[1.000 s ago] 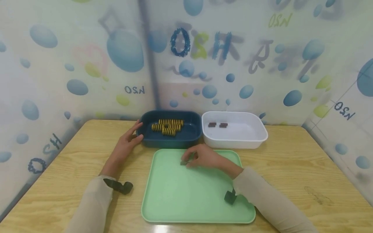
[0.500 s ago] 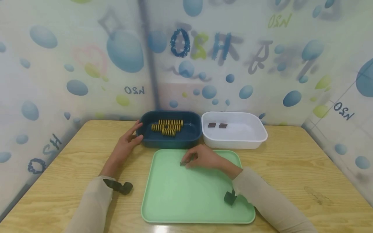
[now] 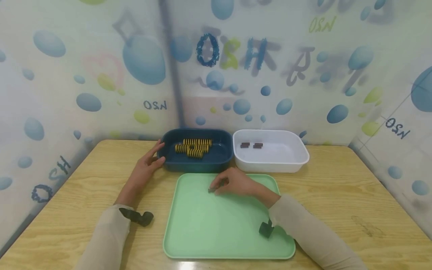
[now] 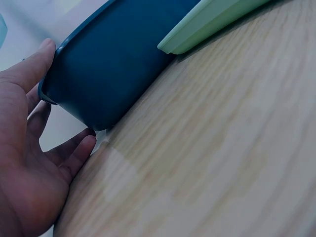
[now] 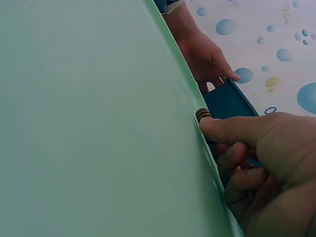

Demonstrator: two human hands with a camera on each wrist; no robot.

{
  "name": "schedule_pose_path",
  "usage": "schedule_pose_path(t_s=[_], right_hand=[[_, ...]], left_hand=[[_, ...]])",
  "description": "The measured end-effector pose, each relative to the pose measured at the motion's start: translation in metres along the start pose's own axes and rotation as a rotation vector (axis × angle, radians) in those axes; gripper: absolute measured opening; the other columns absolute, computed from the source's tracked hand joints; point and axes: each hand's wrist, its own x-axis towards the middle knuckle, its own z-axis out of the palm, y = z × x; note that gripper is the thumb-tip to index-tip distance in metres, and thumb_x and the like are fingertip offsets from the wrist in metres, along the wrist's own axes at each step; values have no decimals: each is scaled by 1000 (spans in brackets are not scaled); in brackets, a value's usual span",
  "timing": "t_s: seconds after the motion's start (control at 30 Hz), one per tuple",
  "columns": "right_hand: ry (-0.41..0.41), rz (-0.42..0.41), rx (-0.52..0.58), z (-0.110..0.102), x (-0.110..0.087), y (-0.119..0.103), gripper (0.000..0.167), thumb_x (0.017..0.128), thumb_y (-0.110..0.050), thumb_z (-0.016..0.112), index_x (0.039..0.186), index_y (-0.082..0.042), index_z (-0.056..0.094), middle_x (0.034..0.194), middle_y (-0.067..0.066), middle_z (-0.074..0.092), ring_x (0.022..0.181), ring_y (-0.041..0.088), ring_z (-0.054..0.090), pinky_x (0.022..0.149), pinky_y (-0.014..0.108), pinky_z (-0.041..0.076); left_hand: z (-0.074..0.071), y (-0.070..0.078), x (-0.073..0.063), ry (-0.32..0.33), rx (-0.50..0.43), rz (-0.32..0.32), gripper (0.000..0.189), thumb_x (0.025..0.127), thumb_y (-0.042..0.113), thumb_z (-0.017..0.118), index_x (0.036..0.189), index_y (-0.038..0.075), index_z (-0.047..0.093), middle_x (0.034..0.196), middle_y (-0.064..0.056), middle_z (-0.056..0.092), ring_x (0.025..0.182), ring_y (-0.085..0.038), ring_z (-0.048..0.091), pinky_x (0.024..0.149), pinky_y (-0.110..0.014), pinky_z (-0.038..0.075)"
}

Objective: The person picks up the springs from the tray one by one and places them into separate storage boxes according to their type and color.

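My right hand [image 3: 236, 182] is over the far part of the light green tray [image 3: 219, 228], pinching a small dark coil spring [image 3: 211, 190] between thumb and fingers. One end of the spring [image 5: 203, 114] pokes out past the thumb tip in the right wrist view; the rest is hidden by the hand. At the left end of the dark blue bin [image 3: 195, 167], my left hand [image 3: 145, 168] rests with spread, relaxed fingers, the thumb at the rim. Several yellow-and-black coil springs [image 3: 197, 142] lie inside that bin.
A white bin [image 3: 270, 167] stands right beside the blue one, with several small brown springs [image 3: 245, 144] in its left part. Both bins sit behind the tray on the wooden table [image 3: 337, 210]. A patterned wall [image 3: 216, 108] rises close behind them.
Almost nothing: the view shifts very slightly, while both hands, the pinched spring and the bins keep their places.
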Motion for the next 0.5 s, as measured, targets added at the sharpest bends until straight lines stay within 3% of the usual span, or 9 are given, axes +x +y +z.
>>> schedule_pose_path(t_s=[0.17,0.5], right_hand=[[-17,18,59,0,1,-1,17,80,-14,78,96,-20,75,89,-14,71,88,6,64,78,27,52],[-23,34,92,-13,-3,-14,16,84,-16,75,99,-22,75,92,-9,71,73,16,65,59,28,50]], left_hand=[[0,1,-1,-2,-17,-1,56,99,24,55,150,15,34,159,6,16,126,-36,42,88,-14,41],[1,3,0,1,0,-23,56,99,26,55,150,18,34,158,9,16,126,-34,42,90,-15,40]])
